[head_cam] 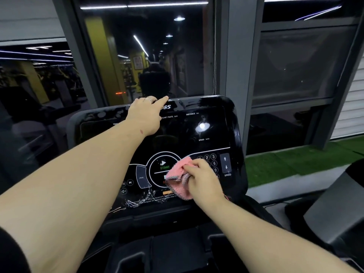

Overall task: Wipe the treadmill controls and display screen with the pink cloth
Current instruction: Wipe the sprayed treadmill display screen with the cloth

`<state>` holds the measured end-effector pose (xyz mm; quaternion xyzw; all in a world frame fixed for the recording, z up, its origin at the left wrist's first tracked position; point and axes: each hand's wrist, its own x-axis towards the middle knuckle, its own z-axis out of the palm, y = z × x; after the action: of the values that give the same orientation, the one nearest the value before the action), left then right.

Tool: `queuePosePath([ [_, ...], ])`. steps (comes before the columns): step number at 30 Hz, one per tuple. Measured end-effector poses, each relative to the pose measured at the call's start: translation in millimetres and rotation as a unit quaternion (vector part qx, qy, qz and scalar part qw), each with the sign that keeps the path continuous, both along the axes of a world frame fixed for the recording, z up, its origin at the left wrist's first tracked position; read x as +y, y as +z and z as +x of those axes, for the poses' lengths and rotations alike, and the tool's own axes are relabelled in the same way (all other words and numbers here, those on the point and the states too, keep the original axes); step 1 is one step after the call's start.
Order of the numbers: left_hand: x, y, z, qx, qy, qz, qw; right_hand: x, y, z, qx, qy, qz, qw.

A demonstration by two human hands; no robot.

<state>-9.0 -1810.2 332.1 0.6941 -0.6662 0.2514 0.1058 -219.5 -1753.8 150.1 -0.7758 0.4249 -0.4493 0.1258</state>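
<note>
A dark window [143,52] behind the machine reflects ceiling lights and yellow pillars. To the right, a strip of green artificial turf [295,160] runs below a second window [295,64] with a grey frame.

Gym: treadmill console [212,123], exercise machines reflected in window [141,56].
</note>
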Motion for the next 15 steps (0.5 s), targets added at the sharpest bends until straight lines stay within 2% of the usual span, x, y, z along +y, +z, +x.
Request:
queuePosePath([
  [4,1.3,-0.2,-1.7,-0.006,0.002,-0.011,1.000,-27.7,-2.3,-52.8,-0.041,-0.141,0.036,0.989],
  [6,1.4,0.1,-3.1,-0.007,0.005,-0.013,1.000,-28.0,-2.7,-54.4,0.003,-0.168,0.052,0.984],
  [9,2.3,-0.1,-3.7,-0.007,0.005,-0.011,1.000,-7.4,2.8,-7.6,0.047,-0.097,0.044,0.993],
  [12,4.5,0.9,-1.3,-0.006,-0.002,-0.012,1.000,5.7,6.6,35.7,0.013,-0.012,0.045,0.999],
  [15,6.1,1.3,-1.6,-0.001,-0.008,-0.017,1.000,0.9,18.5,31.1,0.002,-0.013,0.037,0.999],
])
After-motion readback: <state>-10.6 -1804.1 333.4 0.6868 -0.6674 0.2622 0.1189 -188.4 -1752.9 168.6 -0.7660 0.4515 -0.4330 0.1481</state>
